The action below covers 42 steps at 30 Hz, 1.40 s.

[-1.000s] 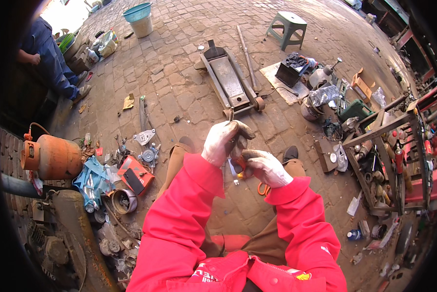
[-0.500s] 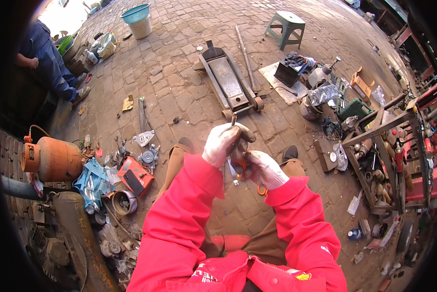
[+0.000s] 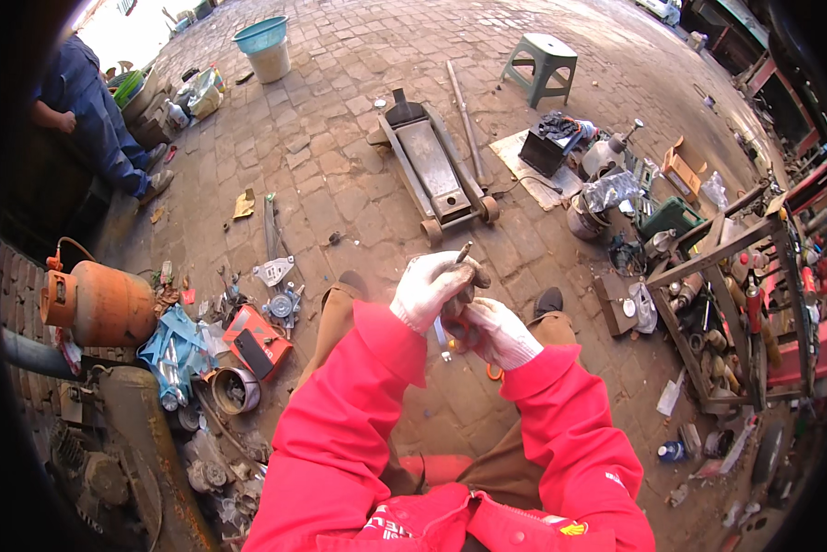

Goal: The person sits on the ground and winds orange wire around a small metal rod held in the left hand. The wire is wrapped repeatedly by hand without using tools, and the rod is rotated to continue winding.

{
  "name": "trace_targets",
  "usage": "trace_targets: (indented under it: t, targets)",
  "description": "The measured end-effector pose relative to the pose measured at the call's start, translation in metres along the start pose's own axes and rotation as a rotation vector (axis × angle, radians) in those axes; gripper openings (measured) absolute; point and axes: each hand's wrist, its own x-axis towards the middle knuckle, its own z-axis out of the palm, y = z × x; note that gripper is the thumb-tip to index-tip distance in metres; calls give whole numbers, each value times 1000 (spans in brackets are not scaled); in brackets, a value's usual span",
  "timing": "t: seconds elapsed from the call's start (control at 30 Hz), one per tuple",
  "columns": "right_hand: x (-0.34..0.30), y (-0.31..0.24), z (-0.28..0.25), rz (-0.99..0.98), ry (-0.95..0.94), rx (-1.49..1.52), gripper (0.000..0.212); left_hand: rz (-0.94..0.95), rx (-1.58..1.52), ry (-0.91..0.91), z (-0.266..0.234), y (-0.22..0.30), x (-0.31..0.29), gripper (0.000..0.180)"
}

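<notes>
Gloved hands [image 3: 464,308] (both) around small metal part [image 3: 463,252]

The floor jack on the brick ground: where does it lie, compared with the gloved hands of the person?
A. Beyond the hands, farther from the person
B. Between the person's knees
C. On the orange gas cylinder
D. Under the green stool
A: the floor jack lies flat on the bricks beyond the left hand and right hand, apart from both.
</notes>
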Motion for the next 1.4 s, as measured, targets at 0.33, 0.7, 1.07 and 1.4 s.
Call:
trace_targets:
  t: [0.33,0.7,1.07,1.4]
  targets:
    - [-11,-7,1,-147,-117,-133,43,43,33,69,-5,-2,3,34]
    - [-12,-6,-8,-68,-72,-164,37,13,-5,58,-6,3,3,35]
    - [-7,-7,-8,-96,-167,-50,40,22,-21,51,-8,-2,4,33]
    - [0,1,-10,-76,-99,-32,31,-12,-15,2,-4,3,0,29]
